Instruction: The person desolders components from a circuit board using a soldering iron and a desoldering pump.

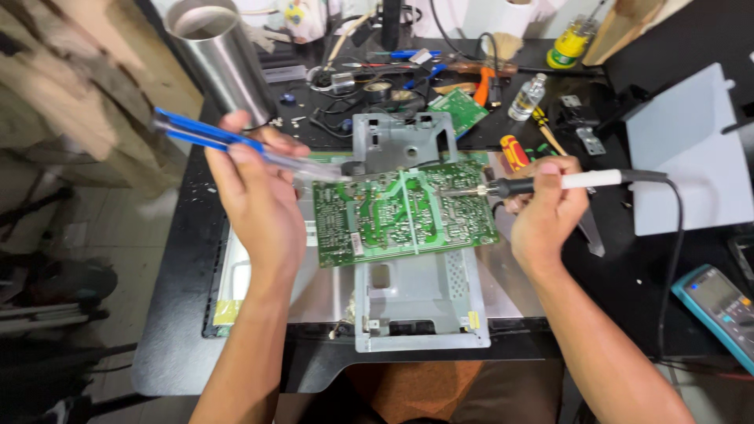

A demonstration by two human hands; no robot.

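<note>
Left hand [255,184] gripping a blue suction pump [206,133], right hand [546,208] holding a soldering iron [550,183], tip on a green circuit board [404,213], black counter [169,314]

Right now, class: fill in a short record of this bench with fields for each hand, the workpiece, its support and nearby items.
Left hand: holds a blue-handled tool, tip toward the board.
Right hand: grips a soldering iron, tip on the board.
Workpiece: green circuit board.
Support: grey metal chassis.
Nearby: multimeter, steel cylinder, small clear bottle.
</note>
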